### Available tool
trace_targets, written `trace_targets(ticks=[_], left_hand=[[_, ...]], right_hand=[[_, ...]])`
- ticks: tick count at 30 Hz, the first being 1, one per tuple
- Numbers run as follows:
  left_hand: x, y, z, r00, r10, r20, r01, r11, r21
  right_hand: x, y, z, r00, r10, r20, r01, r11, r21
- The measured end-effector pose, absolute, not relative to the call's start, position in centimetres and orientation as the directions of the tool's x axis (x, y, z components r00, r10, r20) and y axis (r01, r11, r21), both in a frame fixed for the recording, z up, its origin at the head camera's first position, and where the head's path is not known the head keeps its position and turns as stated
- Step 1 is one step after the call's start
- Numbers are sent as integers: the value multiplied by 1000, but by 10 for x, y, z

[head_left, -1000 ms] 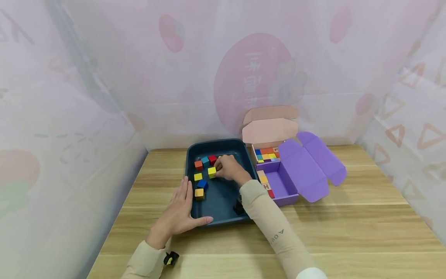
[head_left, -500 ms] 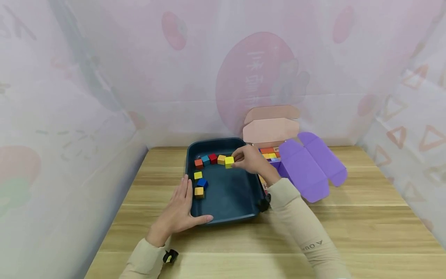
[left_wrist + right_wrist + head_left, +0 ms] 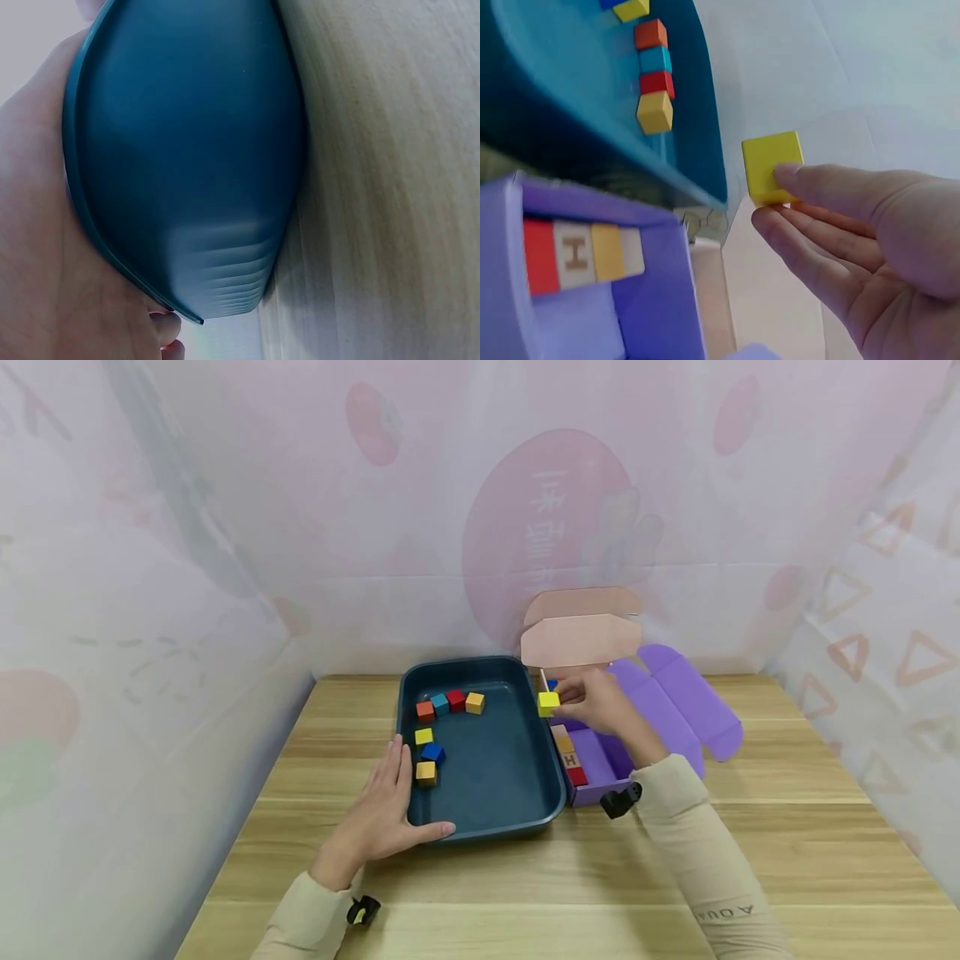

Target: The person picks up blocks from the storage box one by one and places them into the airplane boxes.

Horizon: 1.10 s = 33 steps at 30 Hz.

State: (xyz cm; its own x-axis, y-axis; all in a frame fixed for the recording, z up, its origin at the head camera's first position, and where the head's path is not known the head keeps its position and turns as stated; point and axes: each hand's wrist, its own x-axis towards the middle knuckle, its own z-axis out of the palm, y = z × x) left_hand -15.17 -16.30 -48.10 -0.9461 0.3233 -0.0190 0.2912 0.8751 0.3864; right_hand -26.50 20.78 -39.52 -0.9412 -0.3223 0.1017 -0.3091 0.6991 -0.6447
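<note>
Between thumb and fingers, my right hand (image 3: 596,700) pinches a yellow cube block (image 3: 548,703), held up over the tray's right rim beside the boxes. In the right wrist view the yellow cube (image 3: 771,166) shows well above the purple box (image 3: 660,281). My left hand (image 3: 382,810) rests with straight fingers along the left front corner of the dark blue tray (image 3: 495,777), thumb on the front rim. Inside the tray, orange-red, light blue, red and tan cubes (image 3: 475,702) form a row at the back. A yellow, a blue and a tan cube (image 3: 426,773) lie along its left side.
The purple box (image 3: 600,793) stands open right of the tray, with a column of blocks including one marked H (image 3: 572,761). Behind it is a pink box, its lid (image 3: 581,641) raised; my right hand hides most of its blocks. A printed curtain (image 3: 420,568) surrounds the wooden table (image 3: 465,902).
My right hand has lifted the yellow cube from the tray's middle and carried it right, past the back row to the tray's right rim. The left hand stays in place.
</note>
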Motion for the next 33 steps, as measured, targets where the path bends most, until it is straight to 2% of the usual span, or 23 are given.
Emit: trace_targets(ticks=[15, 23, 33], left_hand=[[-151, -164, -483, -946, 324, -12, 295, 875, 384], [-150, -164, -483, -947, 321, -18, 289, 875, 388], [-150, -161, -485, -947, 318, -32, 281, 877, 390]], right_hand=[[-265, 237, -427, -982, -174, -70, -107, 826, -554], [-270, 236, -443, -983, -159, -92, -101, 886, -452], [-272, 230, -457, -983, -147, -110, -91, 913, -398]])
